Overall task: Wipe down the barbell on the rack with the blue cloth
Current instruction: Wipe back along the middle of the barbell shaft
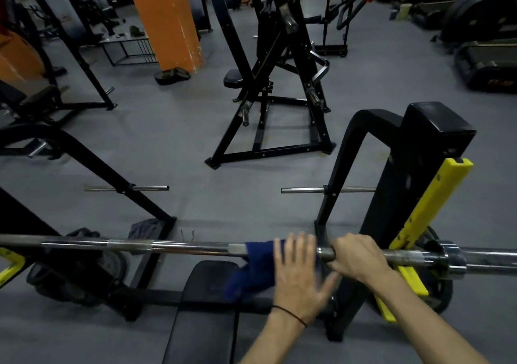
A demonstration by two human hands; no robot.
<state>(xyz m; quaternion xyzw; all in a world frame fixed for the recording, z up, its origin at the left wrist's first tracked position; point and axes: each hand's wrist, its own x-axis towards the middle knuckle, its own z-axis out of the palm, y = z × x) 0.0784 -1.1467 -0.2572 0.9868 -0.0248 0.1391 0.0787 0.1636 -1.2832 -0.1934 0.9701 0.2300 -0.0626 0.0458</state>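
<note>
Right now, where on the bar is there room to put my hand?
The barbell is bare from the blue cloth leftward. It is crowded on the right: the left hand presses the cloth, the right hand grips beside the yellow rack hook.

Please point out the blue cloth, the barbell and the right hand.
blue cloth (258,268): head view, on the draped part left of the left hand.
barbell (181,246): head view, on the bare shaft.
right hand (356,256): head view, on its back.

Single head-worn wide-angle view, looking forward and down, close over the barbell (173,247), gym floor beyond
</note>
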